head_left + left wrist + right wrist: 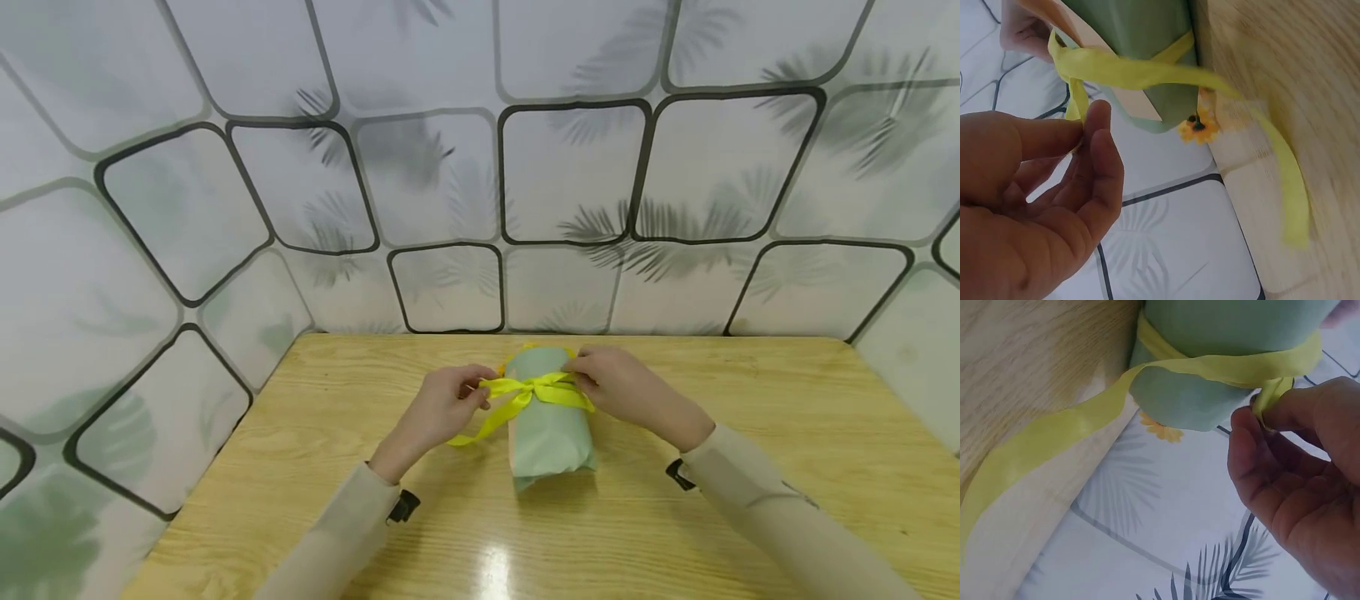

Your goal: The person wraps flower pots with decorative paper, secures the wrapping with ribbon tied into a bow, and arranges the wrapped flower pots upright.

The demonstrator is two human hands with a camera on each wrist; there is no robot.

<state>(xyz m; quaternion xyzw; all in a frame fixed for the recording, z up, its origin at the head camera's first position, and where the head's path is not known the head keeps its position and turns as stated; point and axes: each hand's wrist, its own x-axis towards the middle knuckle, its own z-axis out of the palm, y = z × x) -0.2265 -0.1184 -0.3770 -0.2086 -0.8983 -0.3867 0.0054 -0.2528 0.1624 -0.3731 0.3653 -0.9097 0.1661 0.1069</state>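
Observation:
A bouquet wrapped in pale green paper (551, 437) lies on the table, its orange-yellow flower (1197, 127) peeking out at the far end. Around its middle runs a yellow ribbon (531, 387), knotted on top in a bow shape. To the left of the knot, my left hand (448, 400) pinches one part of the ribbon between thumb and fingertips. My right hand (618, 385) pinches another part on the right side, as the right wrist view also shows. Loose ribbon tails hang down either side of the wrap.
The wooden table (315, 467) reaches back to a wall (450, 183) covered with a rounded-grid and leaf pattern. A dark wrist strap piece (403, 506) shows at the left sleeve and another strap piece (680, 475) at the right.

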